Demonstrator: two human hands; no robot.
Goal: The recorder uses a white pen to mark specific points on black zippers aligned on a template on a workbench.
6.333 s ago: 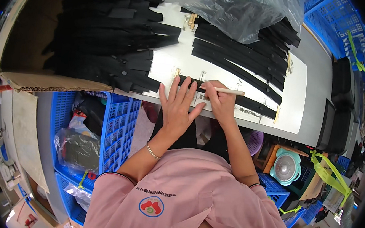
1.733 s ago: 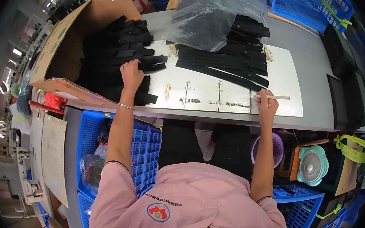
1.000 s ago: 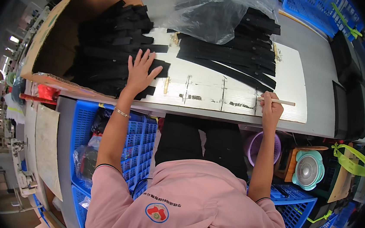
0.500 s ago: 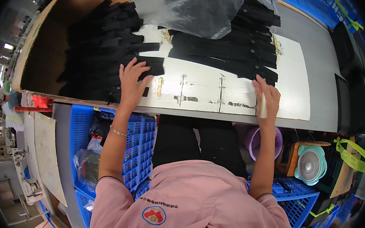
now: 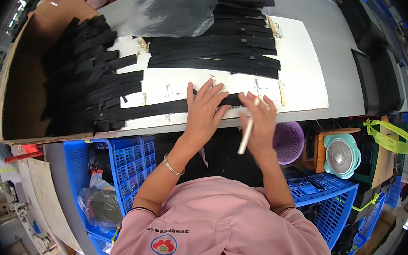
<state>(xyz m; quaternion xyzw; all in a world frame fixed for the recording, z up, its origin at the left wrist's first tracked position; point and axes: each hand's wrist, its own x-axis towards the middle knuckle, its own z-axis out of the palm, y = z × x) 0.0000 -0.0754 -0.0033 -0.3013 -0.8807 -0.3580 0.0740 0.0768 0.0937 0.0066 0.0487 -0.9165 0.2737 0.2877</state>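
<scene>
A long black fabric strip runs from the pile at the left along the near edge of the white board. My left hand lies over this strip with its fingers spread, partly covering it. At the strip's right end is my right hand, with a slim white pen-like stick held in it. The right fingertips are close to the strip's end; whether they pinch it I cannot tell. More black strips with round dark snaps lie side by side farther up the board.
An open cardboard box at the left holds a heap of black strips. Clear plastic film covers part of the far strips. Below the table are blue crates, a purple basket and a turquoise fan.
A black strip now stretches rightward out of the pile along the near edge. My left hand has moved right onto it, and my right hand has come closer to the left. The view has shifted.
</scene>
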